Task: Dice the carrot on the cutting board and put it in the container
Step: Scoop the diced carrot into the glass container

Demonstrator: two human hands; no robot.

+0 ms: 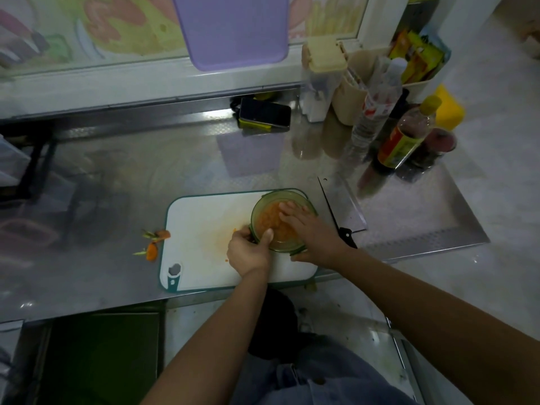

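Left of the cutting board (204, 217), just off its edge on the steel counter, lie the carrot ends (155, 244) with their green stubs, set apart, it seems, as scraps that don't go with the rest. The left and middle of the board are bare white apart from an orange stain and a few stray crumbs (234, 230). That suggests the cutting is over and nearly everything has been gathered. Your left hand (248, 252) sits at the near-left side of the container (257, 209). It clasps the glass wall with the thumb hooked over the rim, most likely to keep the bowl from sliding on the smooth board while the other hand works. The container stands on the right part of the board, and the diced carrot (270, 217) fills its bottom, so the task's thing is already where it belongs. Your right hand (306, 229) reaches in over the far rim with its fingers stretched flat and spread on the carrot. It grasps nothing, and I read it as dropping or levelling the last handful. Just right of the board the knife (343, 210) lies flat on the counter, handle toward you, out of the way of both arms. Further right and beyond the board, the bottles (406, 141) stand clustered, well apart from the work.
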